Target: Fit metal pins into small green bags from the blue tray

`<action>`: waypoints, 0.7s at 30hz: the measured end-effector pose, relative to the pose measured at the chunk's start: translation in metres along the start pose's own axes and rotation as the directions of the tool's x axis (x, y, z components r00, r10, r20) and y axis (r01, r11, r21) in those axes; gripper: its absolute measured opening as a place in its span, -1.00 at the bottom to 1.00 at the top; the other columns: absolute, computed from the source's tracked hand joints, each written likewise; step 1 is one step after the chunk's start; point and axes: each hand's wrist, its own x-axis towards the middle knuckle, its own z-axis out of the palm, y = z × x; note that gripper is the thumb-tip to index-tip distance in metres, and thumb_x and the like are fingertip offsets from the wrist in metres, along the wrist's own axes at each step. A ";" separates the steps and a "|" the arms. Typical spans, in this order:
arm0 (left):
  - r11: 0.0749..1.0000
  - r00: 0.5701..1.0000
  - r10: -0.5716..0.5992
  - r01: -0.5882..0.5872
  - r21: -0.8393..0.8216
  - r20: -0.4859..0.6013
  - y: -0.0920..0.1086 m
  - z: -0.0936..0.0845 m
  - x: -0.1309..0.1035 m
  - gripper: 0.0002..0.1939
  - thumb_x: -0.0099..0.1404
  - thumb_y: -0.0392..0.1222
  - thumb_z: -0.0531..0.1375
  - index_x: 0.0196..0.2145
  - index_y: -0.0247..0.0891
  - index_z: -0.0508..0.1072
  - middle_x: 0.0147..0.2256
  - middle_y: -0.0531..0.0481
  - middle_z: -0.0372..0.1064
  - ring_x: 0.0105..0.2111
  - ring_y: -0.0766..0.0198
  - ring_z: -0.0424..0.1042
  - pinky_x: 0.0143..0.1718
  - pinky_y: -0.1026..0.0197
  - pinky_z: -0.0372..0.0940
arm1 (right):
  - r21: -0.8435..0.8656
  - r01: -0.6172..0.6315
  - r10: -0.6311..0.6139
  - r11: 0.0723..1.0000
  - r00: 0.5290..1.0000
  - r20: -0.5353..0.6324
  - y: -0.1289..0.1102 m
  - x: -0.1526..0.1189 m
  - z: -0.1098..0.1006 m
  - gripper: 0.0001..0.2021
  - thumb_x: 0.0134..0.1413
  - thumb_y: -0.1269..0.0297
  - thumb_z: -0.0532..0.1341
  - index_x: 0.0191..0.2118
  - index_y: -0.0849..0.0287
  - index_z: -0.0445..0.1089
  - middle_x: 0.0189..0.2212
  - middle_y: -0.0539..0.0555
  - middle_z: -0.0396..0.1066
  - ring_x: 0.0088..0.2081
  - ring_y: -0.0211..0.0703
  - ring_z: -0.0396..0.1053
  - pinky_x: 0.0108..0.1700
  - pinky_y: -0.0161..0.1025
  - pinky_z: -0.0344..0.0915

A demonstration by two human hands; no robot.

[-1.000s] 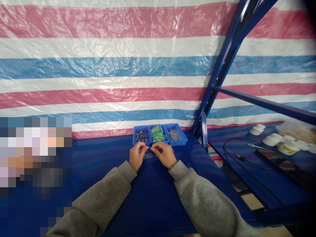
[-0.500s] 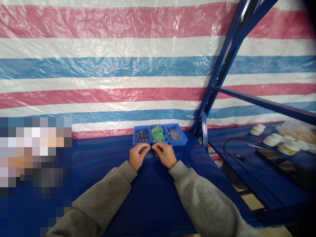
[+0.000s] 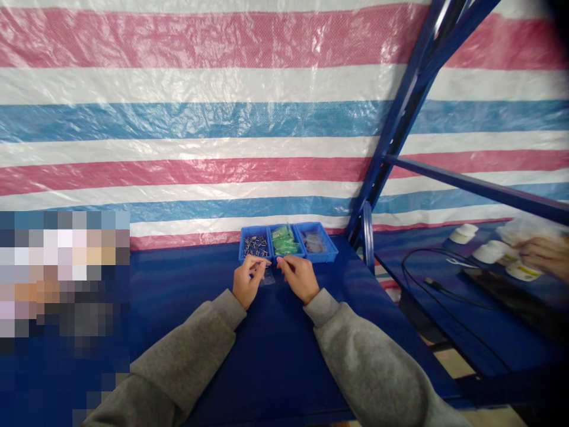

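My left hand point(image 3: 248, 283) is closed in a pinch in front of the left blue bin point(image 3: 241, 246); what its fingertips hold is too small to make out. Across a small gap, my right hand point(image 3: 302, 279) has its thumb and forefinger pressed together, with anything in them hidden. A small clear plastic bag point(image 3: 268, 277) lies on the table by my left fingers. Loose metal screws point(image 3: 255, 245) fill the left bin, green packets point(image 3: 284, 240) the middle one, and clear plastic bags point(image 3: 313, 242) the right one.
A blue metal frame post point(image 3: 391, 139) rises right of the bins. On the neighbouring table are white tubs point(image 3: 463, 233), a black cable point(image 3: 438, 286) and another person's blurred hand point(image 3: 546, 255). A striped tarpaulin point(image 3: 200, 121) hangs behind. The left corner is pixelated.
My fingertips, which met around a thin small piece, have come apart, the right hand shifting slightly right. Another person's hand has appeared over the tubs at the right.
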 end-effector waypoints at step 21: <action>0.955 0.983 0.184 -0.185 0.231 0.026 0.007 -0.002 0.002 -0.71 0.35 -0.17 -0.01 -0.08 -0.23 0.42 -0.27 -0.08 0.39 -0.29 0.27 0.38 -0.18 0.23 0.27 | 0.010 -0.001 0.002 1.000 0.998 -0.059 -0.004 -0.001 -0.002 -0.62 0.21 0.13 0.00 -0.49 0.19 0.40 -0.60 0.04 0.36 -0.55 -0.25 0.32 -0.45 -0.35 0.22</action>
